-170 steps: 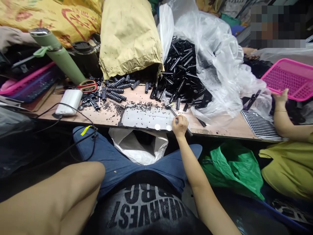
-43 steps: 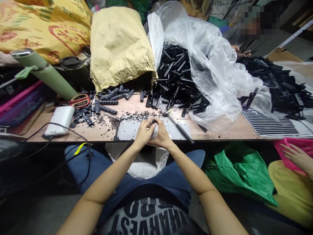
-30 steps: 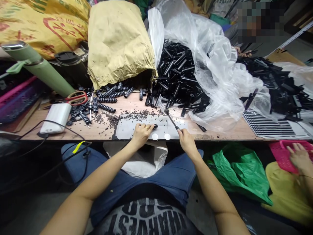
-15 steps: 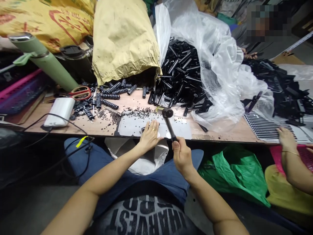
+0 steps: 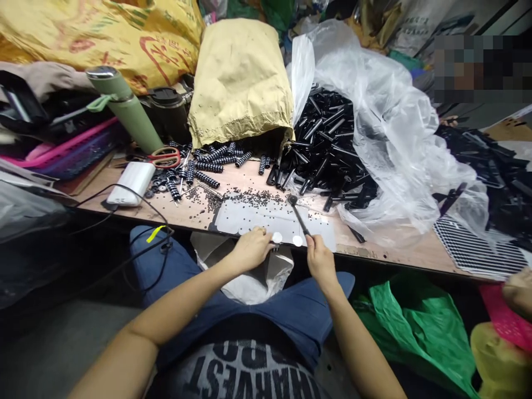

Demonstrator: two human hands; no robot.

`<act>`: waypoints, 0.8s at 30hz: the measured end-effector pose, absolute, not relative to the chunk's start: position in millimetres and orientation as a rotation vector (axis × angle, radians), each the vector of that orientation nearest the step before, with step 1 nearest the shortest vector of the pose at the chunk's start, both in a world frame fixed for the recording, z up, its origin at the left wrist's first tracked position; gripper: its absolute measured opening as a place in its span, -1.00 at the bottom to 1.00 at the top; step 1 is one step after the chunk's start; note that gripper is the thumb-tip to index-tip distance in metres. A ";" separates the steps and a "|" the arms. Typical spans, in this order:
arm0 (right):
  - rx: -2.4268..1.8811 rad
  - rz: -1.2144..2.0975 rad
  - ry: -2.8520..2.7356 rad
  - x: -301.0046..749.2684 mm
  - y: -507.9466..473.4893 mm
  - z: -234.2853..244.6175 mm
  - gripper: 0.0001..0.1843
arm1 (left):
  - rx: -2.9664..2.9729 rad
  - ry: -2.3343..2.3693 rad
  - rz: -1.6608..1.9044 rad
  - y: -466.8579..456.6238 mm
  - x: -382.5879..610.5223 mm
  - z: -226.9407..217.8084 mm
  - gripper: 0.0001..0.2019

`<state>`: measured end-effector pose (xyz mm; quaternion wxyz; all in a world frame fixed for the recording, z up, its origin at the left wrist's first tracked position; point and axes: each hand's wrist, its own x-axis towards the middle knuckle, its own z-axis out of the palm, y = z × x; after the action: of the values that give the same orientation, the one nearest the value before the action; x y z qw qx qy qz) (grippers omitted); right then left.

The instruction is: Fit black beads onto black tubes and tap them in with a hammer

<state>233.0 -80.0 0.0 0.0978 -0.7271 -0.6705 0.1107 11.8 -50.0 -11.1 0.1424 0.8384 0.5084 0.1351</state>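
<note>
My left hand is at the table's front edge, over the opening of a white bag on my lap. Its fingers are curled around a small black piece, mostly hidden, with one end showing at the fingertips. My right hand grips the handle of a hammer, whose head is low over the far edge of a light grey plate. Tiny dark pellets are scattered on and behind that plate.
Striped black-and-white rolls lie by a yellow paper sack. Black tubes spill from a clear plastic bag. A white box with a cable, scissors and a green flask stand left. A co-worker's hand is far right.
My left hand has moved from lying flat on the plate to the table edge, fingers now curled. The hammer head has lowered towards the plate. The view has shifted left.
</note>
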 end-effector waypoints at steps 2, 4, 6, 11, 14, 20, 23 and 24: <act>-2.273 0.229 -1.963 248.2 -69.4 -9.4 -0.62 | 2.292 1.795 0.438 -33.0 -20.4 -4.1 -0.68; -2.348 0.107 -1.940 261.2 -61.4 -19.3 -0.60 | 2.058 2.248 0.517 2.4 -58.2 -0.9 -0.63; -2.325 -0.049 -1.956 271.3 -53.7 -27.0 -0.61 | 1.681 2.567 0.605 45.7 -92.8 -0.8 -0.64; -1.971 -0.151 -2.010 267.4 -10.8 -27.2 -0.71 | 1.226 2.566 0.386 113.0 -125.6 -8.7 -0.55; -1.749 0.061 -2.036 233.9 37.0 -19.9 -0.75 | 1.349 2.541 0.408 110.5 -109.3 -15.1 -0.63; -1.897 0.292 -1.929 166.5 109.4 -5.8 -0.69 | 1.404 1.888 0.971 69.2 -60.5 -18.0 -0.58; -1.880 0.303 -1.986 170.6 100.0 15.1 -0.72 | 1.262 1.678 1.029 44.6 -45.2 -7.8 -0.58; -1.825 0.356 -2.089 176.3 91.6 25.4 -0.73 | 1.354 1.652 1.065 36.4 -40.7 -3.0 -0.59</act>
<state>176.3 91.6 25.4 0.1716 -0.6428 -0.7359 0.1254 -40.7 36.4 -3.0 0.3684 0.5274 0.6435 0.4147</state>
